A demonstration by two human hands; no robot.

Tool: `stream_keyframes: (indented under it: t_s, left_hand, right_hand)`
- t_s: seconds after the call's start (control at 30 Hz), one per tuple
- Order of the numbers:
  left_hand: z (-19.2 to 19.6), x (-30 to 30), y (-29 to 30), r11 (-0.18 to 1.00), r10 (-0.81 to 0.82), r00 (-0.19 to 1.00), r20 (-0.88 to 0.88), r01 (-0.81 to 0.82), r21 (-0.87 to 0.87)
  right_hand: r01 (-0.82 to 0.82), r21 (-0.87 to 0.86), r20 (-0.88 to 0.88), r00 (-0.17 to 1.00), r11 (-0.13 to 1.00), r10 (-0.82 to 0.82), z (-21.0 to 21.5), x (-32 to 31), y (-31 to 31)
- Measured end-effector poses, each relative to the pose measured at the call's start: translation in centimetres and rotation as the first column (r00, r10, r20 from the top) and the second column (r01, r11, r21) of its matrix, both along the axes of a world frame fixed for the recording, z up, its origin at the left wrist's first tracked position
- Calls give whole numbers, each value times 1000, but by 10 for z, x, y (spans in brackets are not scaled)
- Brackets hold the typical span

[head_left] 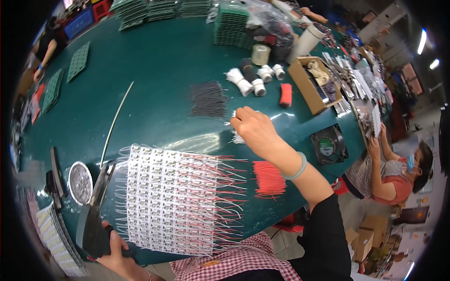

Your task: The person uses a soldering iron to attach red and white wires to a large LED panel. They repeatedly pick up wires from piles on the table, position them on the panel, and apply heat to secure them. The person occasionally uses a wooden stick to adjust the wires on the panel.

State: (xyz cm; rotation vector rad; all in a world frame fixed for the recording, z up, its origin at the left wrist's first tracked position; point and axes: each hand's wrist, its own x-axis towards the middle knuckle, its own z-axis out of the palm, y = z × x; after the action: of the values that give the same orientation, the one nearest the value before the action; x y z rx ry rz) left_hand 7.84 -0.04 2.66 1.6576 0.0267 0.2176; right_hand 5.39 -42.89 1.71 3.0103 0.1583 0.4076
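Observation:
My right hand (253, 131) reaches over the green table (159, 75) and pinches a small bunch of white wires (236, 136). A pale bangle sits on that wrist. My left hand (117, 255) grips the black handle of a soldering tool (96, 220) at the near left edge. Between the hands lies a white panel of small circuit boards (173, 196) with red and white wires sticking out to the right. A loose pile of red wires (268, 179) lies beside my right forearm. A pile of black wires (208, 99) lies further out.
A round metal dish (80, 182) sits near the left hand. White wire bundles (243, 82), a tape roll (260, 55), a red block (285, 95), a cardboard box (311, 84) and a black fan (329, 145) lie at the right. Green board stacks (229, 25) stand far back. A seated person (393, 173) works at right.

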Motion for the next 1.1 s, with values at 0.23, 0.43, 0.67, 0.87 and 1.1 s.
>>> stream_keyframes:
  t_s: [0.23, 0.43, 0.67, 0.87, 1.1]
  left_hand:
    - [3, -8, -18, 999, 32, 997, -75, -34, -37]
    - [8, -11, -29, 998, 32, 985, -170, -41, -49]
    - [-19, -16, -45, 993, -111, 974, -198, 102, -54]
    - [-16, -14, -73, 977, -212, 916, -341, 192, -91]
    - [-23, -14, -82, 968, -247, 925, -289, 251, -24]
  right_hand:
    - [-138, -294, -239, 969, 946, 67, -20, 40, 42]
    - [-111, -172, -164, 983, 979, 83, -12, 42, 48]
    - [-164, 426, 49, 986, 890, 158, -17, 30, 88]
    - [-136, 476, 87, 990, 869, 107, -48, 22, 108]
    - [-153, 490, 123, 987, 858, 106, -58, 20, 111]
